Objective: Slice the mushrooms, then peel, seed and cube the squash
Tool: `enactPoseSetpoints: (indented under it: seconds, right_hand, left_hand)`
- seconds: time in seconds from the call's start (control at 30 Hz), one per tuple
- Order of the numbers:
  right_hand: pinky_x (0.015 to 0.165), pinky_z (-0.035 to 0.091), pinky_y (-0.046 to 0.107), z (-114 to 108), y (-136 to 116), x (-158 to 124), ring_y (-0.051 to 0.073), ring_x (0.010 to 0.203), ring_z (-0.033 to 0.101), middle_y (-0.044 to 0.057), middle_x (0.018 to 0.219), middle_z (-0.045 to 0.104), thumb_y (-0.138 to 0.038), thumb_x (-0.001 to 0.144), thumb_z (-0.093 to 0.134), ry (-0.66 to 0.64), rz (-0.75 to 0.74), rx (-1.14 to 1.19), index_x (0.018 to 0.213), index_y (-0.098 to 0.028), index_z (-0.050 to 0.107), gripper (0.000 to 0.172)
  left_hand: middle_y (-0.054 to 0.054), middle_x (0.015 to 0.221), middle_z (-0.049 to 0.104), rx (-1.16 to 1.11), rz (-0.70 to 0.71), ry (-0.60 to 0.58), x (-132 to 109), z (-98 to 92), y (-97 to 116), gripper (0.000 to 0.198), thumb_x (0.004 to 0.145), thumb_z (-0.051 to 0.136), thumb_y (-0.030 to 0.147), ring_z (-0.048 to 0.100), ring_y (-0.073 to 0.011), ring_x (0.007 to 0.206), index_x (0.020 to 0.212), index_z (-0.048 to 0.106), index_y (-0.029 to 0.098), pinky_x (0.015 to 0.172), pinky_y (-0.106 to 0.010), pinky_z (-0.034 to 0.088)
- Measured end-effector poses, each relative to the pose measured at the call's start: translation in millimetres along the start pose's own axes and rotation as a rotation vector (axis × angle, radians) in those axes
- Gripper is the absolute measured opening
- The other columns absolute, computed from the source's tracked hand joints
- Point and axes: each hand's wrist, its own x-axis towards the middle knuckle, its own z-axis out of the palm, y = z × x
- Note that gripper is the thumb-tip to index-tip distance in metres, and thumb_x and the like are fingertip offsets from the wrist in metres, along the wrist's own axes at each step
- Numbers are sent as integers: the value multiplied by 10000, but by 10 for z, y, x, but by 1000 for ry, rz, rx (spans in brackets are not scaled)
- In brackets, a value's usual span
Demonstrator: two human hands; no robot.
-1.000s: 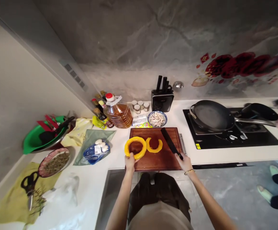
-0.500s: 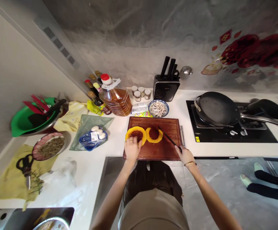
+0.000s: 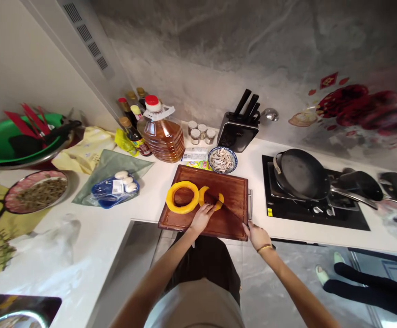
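Note:
On the brown wooden cutting board (image 3: 230,187) lies a whole yellow squash ring (image 3: 170,197), with a second, smaller squash piece (image 3: 202,195) to its right. My left hand (image 3: 203,217) is closed on the near side of that smaller piece, its fingertips pressing it to the board. My right hand (image 3: 257,236) grips the handle of a dark knife (image 3: 231,214), whose blade reaches left across the board onto the piece. A section at the piece's right side stands apart from the rest. The blade's tip is hard to make out.
A bowl of sliced mushrooms (image 3: 223,160) touches the board's back edge. Behind stand a knife block (image 3: 238,133) and an oil jug (image 3: 164,139). Packaged mushrooms (image 3: 116,189) lie left, a stove with a wok (image 3: 301,174) right. Another person's legs (image 3: 365,284) show at lower right.
My left hand has moved from the whole ring to the smaller piece. The knife has come down and left onto that piece, which now shows a gap at its top right. The view has shifted.

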Motion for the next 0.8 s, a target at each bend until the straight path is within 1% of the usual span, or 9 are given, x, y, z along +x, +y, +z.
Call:
enactPoseSetpoints:
  seconds: [0.1,0.17,0.23,0.3,0.37,0.43,0.53,0.63,0.8]
  right_hand:
    - [652,463,280,141,-129,100,210,747,681,106,816,699,-405,943,307,-1,15,-30,1132,-165,527,376]
    - [638,463,282,219,-200,183,216,742,680,114,804,697,-400,946,299,10,33,-9,1133,-155,527,383]
    - [643,458,268,264,-213,239,208,754,679,114,813,697,-389,954,274,31,50,77,1099,-149,546,390]
    - [655,450,244,267,-168,242,191,773,676,104,827,697,-377,963,230,64,49,195,1041,-145,569,418]
    - [659,443,232,235,-94,186,185,782,674,96,832,697,-385,963,214,94,25,267,1007,-149,581,438]
    - [655,442,240,181,-29,86,194,769,675,90,823,699,-412,955,238,95,-1,263,1027,-158,580,432]
    - [659,446,252,103,0,-79,201,763,677,84,842,703,-431,944,275,61,-26,201,1102,-182,560,410]
    - [677,452,261,61,-30,-197,203,792,676,89,891,700,-422,944,283,30,-27,147,1151,-193,534,399]
    - [661,454,268,59,-56,-240,212,765,679,99,843,701,-431,942,280,-58,20,91,1097,-185,556,401]
  left_hand:
    - [-63,1213,560,21,4,-11,-16,19,2,480,826,392,22,460,-174,1186,1270,482,182,1055,-353,355]
    - [-61,1200,555,53,-30,-6,-19,17,31,503,822,384,14,448,-180,1202,1278,474,207,1059,-372,349]
    - [-62,1161,564,76,-72,8,-28,2,61,507,821,389,14,452,-190,1198,1273,480,225,1060,-401,343]
    - [-70,1137,573,65,-90,31,-47,-20,73,481,825,404,23,464,-197,1184,1257,497,214,1060,-412,344]
    - [-81,1147,579,29,-71,56,-69,-39,59,439,831,415,31,473,-198,1174,1229,522,181,1053,-395,361]
    - [-89,1157,586,6,-45,77,-86,-48,30,392,835,421,34,478,-204,1171,1185,555,151,1036,-373,386]
    - [-93,1129,604,5,-29,82,-89,-53,-6,354,834,433,34,476,-218,1176,1140,586,127,1022,-366,401]
    - [-91,1094,618,-9,-26,67,-71,-68,-10,351,837,437,36,498,-208,1147,1140,586,130,1029,-361,392]
    - [-85,1060,635,-20,-19,61,-43,-110,2,347,842,440,42,525,-190,1100,1145,581,138,1021,-363,395]
